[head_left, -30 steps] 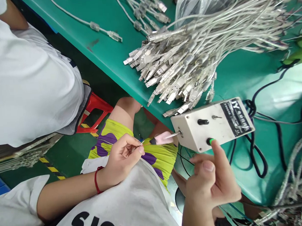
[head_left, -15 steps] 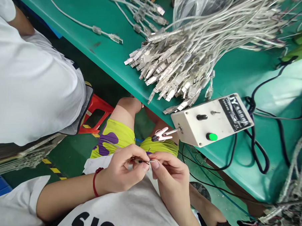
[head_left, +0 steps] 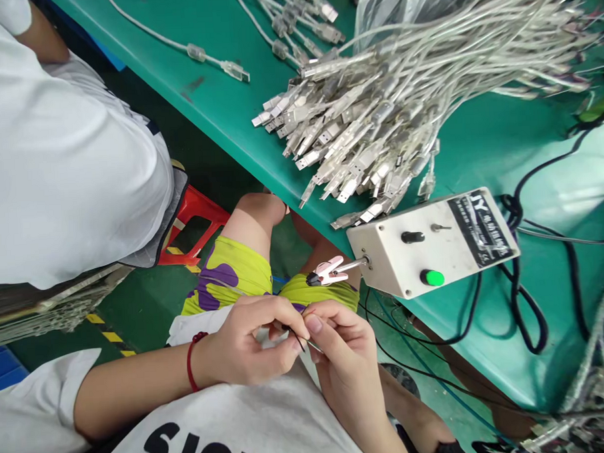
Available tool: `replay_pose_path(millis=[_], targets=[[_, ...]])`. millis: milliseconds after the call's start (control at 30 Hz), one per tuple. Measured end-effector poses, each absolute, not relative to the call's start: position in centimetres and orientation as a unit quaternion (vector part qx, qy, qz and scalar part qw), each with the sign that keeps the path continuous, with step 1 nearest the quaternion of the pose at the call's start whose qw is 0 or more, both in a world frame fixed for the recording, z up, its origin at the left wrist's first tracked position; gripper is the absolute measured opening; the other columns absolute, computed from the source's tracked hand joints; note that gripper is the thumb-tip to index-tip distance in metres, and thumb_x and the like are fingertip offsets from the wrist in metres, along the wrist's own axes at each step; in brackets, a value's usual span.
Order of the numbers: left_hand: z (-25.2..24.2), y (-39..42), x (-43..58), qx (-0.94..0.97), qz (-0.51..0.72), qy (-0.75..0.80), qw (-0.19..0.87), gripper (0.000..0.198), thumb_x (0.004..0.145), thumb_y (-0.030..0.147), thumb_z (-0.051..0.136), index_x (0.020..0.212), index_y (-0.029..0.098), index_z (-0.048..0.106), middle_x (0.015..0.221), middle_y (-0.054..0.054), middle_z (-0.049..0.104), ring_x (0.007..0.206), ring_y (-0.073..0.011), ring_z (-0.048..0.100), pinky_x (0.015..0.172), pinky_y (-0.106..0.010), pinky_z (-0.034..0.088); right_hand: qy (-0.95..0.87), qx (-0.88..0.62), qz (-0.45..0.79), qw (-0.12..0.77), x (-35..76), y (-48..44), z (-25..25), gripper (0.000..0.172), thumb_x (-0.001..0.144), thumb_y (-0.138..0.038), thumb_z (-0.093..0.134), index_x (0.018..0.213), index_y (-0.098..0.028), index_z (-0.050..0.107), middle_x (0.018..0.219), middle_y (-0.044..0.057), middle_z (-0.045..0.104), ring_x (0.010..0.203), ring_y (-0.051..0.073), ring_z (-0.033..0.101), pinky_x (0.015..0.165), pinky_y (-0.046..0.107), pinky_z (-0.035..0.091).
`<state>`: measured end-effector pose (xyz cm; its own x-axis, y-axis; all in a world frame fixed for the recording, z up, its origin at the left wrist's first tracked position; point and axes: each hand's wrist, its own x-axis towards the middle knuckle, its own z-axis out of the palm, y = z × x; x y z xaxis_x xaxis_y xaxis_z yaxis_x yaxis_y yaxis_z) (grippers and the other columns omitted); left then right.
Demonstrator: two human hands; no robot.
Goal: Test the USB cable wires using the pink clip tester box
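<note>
Both hands are pinched together low over the lap, w/ a thin dark wire point(head_left: 301, 338) between them. Left hand point(head_left: 247, 346) is curled nearly closed, thumb & forefinger nipping the wire end; right hand point(head_left: 342, 345) is likewise closed to a pinch, fingertips touching the same wire just beside the left's, a pale strand running off below. Can't tell exactly what's being done to the tip, too small. As for progress: the wire isn't at the pink clip point(head_left: 328, 271), which sticks out on a metal rod from the side of the white control box point(head_left: 433, 247) and looks empty, so prob. the wire end is being prepped and the clip/box step is left; green button point(head_left: 432, 277) untouched. Box sits at the edge of the green surface point(head_left: 217, 110), black cords looping off behind it. Further up, a big bundle of clear USB cables point(head_left: 377, 116) lies fanned out, plugs pointing toward the surface's edge; a few loose cables beyond. Another person in a white shirt point(head_left: 63, 150) sits to the left, by a red stool point(head_left: 192, 224).
</note>
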<state>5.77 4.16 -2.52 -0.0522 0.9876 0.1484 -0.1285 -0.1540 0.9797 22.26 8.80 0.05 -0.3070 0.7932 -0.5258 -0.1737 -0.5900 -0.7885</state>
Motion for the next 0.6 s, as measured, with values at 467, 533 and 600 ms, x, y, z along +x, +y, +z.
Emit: replay_pose_path(millis=[467,533,600], targets=[[-3.3,4.9,6.1,0.436,0.601,0.502,0.443,0.017,0.094,0.006,0.074,0.097,0.023,0.074,0.076,0.0,0.075,0.056,-0.0109,0.056,0.053,-0.023,0.045,-0.253,-0.496,0.739,0.38,21.7,10.9,-1.4,0.046,0.099,-0.063,0.083,0.129,-0.029,0.084,0.091,0.002,0.072,0.071,0.017,0.058,0.065,0.03,0.052],[-3.3,5.2,6.1,0.424,0.609,0.511,0.434,0.018,0.094,0.005,0.074,0.096,0.022,0.073,0.075,0.001,0.074,0.055,-0.0098,0.054,0.053,-0.022,0.042,-0.236,-0.481,0.754,0.38,21.6,11.5,-1.9,0.051,0.1,-0.064,0.081,0.137,-0.029,0.083,0.084,0.0,0.068,0.06,0.015,0.049,0.059,0.03,0.046],[-3.4,5.4,6.1,0.408,0.614,0.518,0.434,0.017,0.096,0.005,0.075,0.095,0.022,0.073,0.074,0.002,0.072,0.054,-0.0088,0.052,0.053,-0.022,0.04,-0.231,-0.466,0.767,0.377,21.5,11.8,-2.4,0.05,0.102,-0.064,0.081,0.136,-0.028,0.084,0.067,-0.005,0.057,0.049,0.012,0.033,0.052,0.028,0.036]])
